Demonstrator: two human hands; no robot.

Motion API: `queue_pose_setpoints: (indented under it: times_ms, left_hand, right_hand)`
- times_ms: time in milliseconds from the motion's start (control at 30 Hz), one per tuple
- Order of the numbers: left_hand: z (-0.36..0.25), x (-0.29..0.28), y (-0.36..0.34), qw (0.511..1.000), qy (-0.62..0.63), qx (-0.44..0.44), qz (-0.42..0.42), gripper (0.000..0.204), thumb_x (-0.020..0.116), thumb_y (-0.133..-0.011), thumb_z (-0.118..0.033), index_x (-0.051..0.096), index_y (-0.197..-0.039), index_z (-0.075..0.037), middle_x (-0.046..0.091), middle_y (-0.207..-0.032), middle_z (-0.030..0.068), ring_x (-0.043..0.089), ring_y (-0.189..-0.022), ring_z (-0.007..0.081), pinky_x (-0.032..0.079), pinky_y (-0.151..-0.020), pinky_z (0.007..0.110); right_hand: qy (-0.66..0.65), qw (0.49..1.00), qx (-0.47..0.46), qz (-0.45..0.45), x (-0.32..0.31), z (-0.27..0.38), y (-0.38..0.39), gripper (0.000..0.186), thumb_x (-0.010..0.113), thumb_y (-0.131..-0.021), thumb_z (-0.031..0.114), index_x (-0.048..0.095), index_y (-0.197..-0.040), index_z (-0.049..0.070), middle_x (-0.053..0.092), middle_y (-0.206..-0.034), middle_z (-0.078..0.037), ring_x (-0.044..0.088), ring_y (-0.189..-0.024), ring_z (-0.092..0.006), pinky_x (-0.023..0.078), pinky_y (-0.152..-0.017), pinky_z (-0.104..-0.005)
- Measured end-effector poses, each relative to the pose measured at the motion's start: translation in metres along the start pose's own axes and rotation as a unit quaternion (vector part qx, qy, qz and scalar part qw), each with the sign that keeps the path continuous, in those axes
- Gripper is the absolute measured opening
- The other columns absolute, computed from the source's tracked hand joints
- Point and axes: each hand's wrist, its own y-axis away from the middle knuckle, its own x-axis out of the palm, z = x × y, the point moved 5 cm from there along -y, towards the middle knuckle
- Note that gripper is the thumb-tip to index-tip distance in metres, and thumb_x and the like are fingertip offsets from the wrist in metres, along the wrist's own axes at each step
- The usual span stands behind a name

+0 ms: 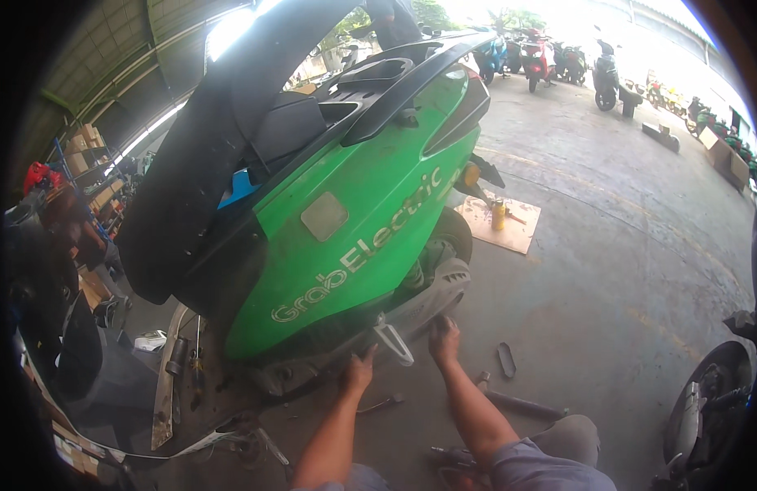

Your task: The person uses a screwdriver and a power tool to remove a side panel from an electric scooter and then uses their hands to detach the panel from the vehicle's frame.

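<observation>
A green electric scooter (pixel 370 221) stands in front of me with its black seat (pixel 223 139) tipped up. Along its bottom edge runs a long grey lower side cover (pixel 427 301). My left hand (pixel 359 372) grips the cover's lower edge, thumb up and the other fingers mostly hidden beneath. Farther right, my right hand (pixel 445 340) is closed round the same edge near the rear wheel (pixel 453 233). Between my hands, a pale metal footrest (pixel 395 344) juts out from the scooter's side, apart from both.
On the floor lie a dark oval ring (pixel 506 360), a metal tube (pixel 525 405) and a screwdriver (pixel 197 372). A yellow bottle (pixel 498 215) stands on a cardboard sheet (pixel 521 233) behind the scooter. Parked scooters (pixel 538 61) line the back; another wheel (pixel 709 401) is at the right.
</observation>
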Motion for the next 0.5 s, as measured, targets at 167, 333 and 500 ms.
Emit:
queue_pose_setpoints:
  times_ms: [167, 333, 500]
  left_hand:
    - [0.003, 0.005, -0.004, 1.000, 0.014, 0.001, -0.002, 0.056, 0.061, -0.086, -0.036, 0.049, -0.126, 0.000, 0.058, -0.118, 0.0261, 0.054, -0.110, 0.0430, 0.044, -0.093, 0.044]
    - [0.001, 0.010, -0.005, 1.000, -0.001, -0.016, -0.005, 0.054, 0.060, -0.086, -0.037, 0.050, -0.125, -0.001, 0.061, -0.113, 0.0251, 0.057, -0.107, 0.0420, 0.046, -0.090, 0.045]
    - [0.014, 0.002, -0.004, 0.999, -0.009, -0.043, -0.007, 0.061, 0.060, -0.084, -0.049, 0.055, -0.119, 0.001, 0.061, -0.110, 0.0260, 0.058, -0.105, 0.0410, 0.047, -0.089, 0.045]
  right_hand:
    - [0.007, 1.000, 0.003, 0.005, -0.006, 0.005, -0.003, 0.014, 0.060, -0.081, 0.012, 0.063, -0.086, 0.000, 0.062, -0.085, -0.020, 0.058, -0.084, -0.0400, 0.046, -0.076, -0.0453]
    - [0.007, 1.000, -0.005, 0.019, -0.008, -0.002, -0.010, 0.012, 0.060, -0.081, 0.010, 0.062, -0.086, 0.000, 0.062, -0.084, -0.020, 0.058, -0.085, -0.0402, 0.046, -0.076, -0.0455]
    - [-0.031, 0.999, 0.026, 0.028, -0.002, 0.016, -0.004, 0.008, 0.059, -0.081, 0.008, 0.060, -0.083, 0.000, 0.061, -0.082, -0.020, 0.057, -0.083, -0.0406, 0.046, -0.075, -0.0459]
